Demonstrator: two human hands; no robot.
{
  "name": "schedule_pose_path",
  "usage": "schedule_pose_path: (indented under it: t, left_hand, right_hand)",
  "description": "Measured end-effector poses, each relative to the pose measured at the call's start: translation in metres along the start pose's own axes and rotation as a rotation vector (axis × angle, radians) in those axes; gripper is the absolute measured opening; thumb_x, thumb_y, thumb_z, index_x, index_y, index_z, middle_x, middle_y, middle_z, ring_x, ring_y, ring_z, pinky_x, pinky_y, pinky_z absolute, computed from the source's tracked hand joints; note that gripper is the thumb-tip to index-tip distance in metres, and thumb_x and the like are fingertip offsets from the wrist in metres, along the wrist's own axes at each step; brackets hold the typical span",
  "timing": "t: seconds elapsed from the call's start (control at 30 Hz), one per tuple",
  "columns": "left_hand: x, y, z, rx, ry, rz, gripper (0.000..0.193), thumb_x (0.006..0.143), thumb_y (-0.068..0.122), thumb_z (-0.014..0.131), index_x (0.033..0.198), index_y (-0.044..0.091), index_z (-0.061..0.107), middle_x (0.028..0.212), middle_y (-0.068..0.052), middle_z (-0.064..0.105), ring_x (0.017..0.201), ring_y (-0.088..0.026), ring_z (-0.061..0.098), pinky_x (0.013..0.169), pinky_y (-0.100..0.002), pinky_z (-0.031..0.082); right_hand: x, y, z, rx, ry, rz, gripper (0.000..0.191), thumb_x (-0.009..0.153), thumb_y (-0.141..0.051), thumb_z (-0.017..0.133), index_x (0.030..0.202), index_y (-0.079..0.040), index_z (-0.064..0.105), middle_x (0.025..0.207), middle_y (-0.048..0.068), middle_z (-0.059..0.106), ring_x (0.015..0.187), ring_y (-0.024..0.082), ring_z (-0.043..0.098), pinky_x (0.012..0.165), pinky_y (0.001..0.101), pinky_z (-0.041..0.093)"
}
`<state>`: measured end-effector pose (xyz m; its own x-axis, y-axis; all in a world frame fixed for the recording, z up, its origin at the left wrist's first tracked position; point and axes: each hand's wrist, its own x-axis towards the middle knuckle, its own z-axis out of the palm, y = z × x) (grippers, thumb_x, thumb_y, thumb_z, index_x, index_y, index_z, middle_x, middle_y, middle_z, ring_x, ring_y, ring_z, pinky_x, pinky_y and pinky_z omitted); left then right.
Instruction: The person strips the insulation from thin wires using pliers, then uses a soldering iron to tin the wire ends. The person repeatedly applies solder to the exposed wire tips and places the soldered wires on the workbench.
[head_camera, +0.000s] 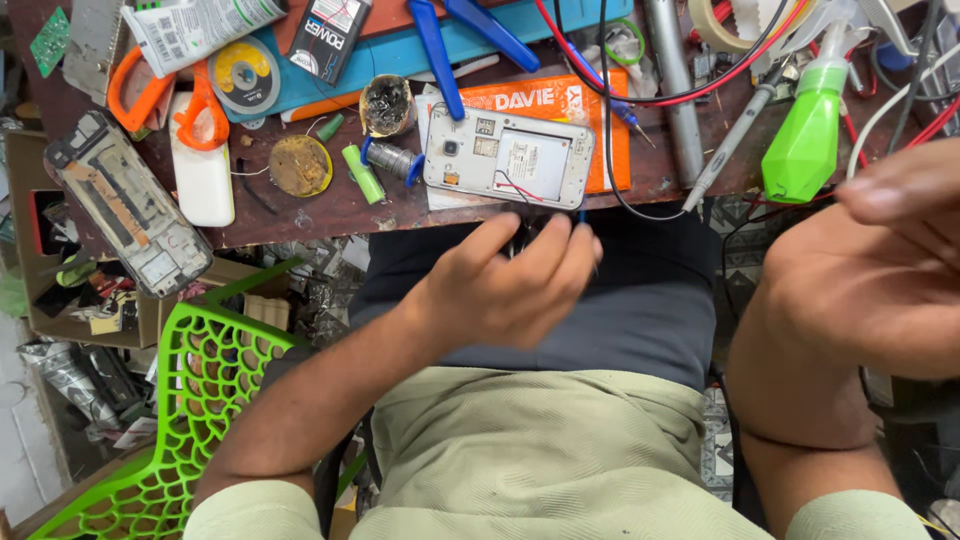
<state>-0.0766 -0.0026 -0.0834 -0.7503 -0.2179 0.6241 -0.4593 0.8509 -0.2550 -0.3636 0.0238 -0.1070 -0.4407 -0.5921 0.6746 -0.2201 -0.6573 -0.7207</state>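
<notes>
- White opened phone (508, 157) lies straight ahead of the left hand (510, 285), just beyond its fingertips, long axis crosswise at the bench edge.
- Left hand: fingers curled, grip unclear.
- Right hand (880, 270), blurred, loosely open, is farther away.

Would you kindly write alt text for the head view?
An opened white phone lies at a cluttered workbench's edge; the left hand hangs just below it, the blurred right hand raised aside. Orange scissors lie nearby.
</notes>
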Motion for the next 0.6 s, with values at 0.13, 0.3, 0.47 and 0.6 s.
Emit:
schedule_pose_path:
  t: [0.13, 0.3, 0.47, 0.6]
  left_hand:
    - [0.007, -0.005, -0.041, -0.400, 0.204, -0.169, 0.026, 0.092, 0.012, 0.082, 0.117, 0.012, 0.076, 0.119, 0.001, 0.067, 0.109, -0.019, 0.061, 0.092, -0.038, 0.045]
    - [0.017, 0.001, -0.073, -1.157, 0.292, -0.832, 0.021, 0.090, 0.000, 0.082, 0.106, 0.007, 0.070, 0.106, -0.004, 0.071, 0.099, -0.020, 0.066, 0.089, -0.032, 0.056]
    - [0.008, 0.003, -0.075, -1.380, 0.434, -1.061, 0.014, 0.101, -0.007, 0.075, 0.112, -0.001, 0.069, 0.107, -0.012, 0.072, 0.101, -0.018, 0.066, 0.091, -0.028, 0.055]
    - [-0.003, -0.003, -0.072, -1.291, 0.508, -1.061, 0.012, 0.103, -0.005, 0.075, 0.112, -0.001, 0.069, 0.107, -0.012, 0.072, 0.100, -0.017, 0.065, 0.089, -0.027, 0.051]
  right_hand:
    - [0.002, -0.013, 0.014, -0.008, -0.097, 0.147, 0.054, 0.110, -0.047, 0.046, 0.097, 0.004, 0.057, 0.088, 0.022, 0.062, 0.074, 0.029, 0.062, 0.065, 0.0326, 0.048]
    - [0.006, -0.024, 0.031, 0.019, -0.128, 0.164, 0.042, 0.111, -0.039, 0.046, 0.103, 0.001, 0.057, 0.095, 0.021, 0.063, 0.077, 0.029, 0.063, 0.068, 0.0336, 0.050]
    - [0.009, -0.026, 0.030, 0.056, -0.124, 0.166, 0.031, 0.112, -0.032, 0.045, 0.109, -0.003, 0.057, 0.101, 0.021, 0.064, 0.081, 0.029, 0.064, 0.071, 0.0347, 0.052]
    - [0.015, -0.019, 0.023, 0.126, -0.096, 0.150, 0.023, 0.114, -0.026, 0.045, 0.113, -0.006, 0.057, 0.107, 0.021, 0.065, 0.084, 0.029, 0.065, 0.074, 0.0356, 0.054]
